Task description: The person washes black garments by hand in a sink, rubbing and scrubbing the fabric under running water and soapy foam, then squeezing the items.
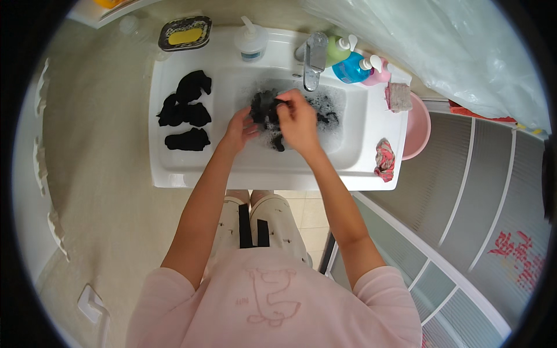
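Note:
Soapy water lies in the white washbasin. Above it my right hand pinches a dark wet cloth between thumb and fingers. My left hand is at the cloth's left side, fingers spread and partly hidden; whether it grips the cloth is unclear. More black fabric floats in the suds to the right. On the basin's left ledge lie several bunched black cloth pieces, among them an upper one and a lower one.
A chrome faucet stands behind the bowl. Around it are a white pump bottle, a blue one and a soap dish. At the right are a folded cloth, a crumpled red-and-grey cloth and a pink tub.

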`<state>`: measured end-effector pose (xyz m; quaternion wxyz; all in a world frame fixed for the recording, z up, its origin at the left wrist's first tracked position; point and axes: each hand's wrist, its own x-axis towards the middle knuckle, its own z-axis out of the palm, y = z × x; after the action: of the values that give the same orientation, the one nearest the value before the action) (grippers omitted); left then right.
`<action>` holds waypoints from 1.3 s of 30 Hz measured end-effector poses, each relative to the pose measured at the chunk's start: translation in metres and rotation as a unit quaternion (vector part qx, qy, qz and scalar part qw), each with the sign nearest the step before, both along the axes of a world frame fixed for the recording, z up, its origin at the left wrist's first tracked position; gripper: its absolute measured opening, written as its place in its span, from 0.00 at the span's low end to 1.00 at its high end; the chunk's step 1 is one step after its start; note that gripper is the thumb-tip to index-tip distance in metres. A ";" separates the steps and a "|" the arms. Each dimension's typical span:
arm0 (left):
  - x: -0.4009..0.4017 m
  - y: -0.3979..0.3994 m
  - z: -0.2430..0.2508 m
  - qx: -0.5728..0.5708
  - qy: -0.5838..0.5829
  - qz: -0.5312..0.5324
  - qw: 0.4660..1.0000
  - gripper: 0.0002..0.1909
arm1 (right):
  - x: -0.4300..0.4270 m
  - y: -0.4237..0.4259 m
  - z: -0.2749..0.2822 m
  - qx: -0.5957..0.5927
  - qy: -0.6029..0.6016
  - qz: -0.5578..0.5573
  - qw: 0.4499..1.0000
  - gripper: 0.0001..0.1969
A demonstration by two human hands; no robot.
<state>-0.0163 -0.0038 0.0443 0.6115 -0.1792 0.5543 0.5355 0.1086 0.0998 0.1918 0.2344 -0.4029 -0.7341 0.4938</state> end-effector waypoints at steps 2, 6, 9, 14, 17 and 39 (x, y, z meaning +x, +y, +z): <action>0.002 0.016 0.025 0.028 -0.057 0.040 0.997 0.30 | 0.007 0.004 0.044 -0.043 0.111 -0.016 0.993 0.06; 0.018 0.036 0.056 0.156 -0.158 0.111 0.969 0.30 | 0.013 0.000 0.081 -0.192 0.216 -0.111 0.951 0.09; 0.031 0.044 0.063 0.294 -0.264 0.211 0.894 0.22 | 0.013 -0.017 0.038 -0.165 0.183 -0.196 0.949 0.10; 0.030 0.021 0.005 0.219 -0.099 0.197 0.951 0.17 | -0.019 -0.094 -0.033 0.025 -0.057 -0.188 0.980 0.10; 0.039 0.007 0.016 0.207 -0.139 0.108 0.962 0.18 | -0.017 -0.094 -0.058 -0.004 -0.121 -0.223 0.967 0.13; 0.033 0.009 -0.012 0.047 -0.028 -0.088 0.995 0.23 | 0.019 -0.038 -0.205 -0.213 -0.148 -0.405 0.877 0.13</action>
<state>0.0170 0.0057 0.0321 0.6794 -0.1155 0.5248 0.4997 0.1276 0.0620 -0.0130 0.2111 -0.7739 -0.4099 0.4342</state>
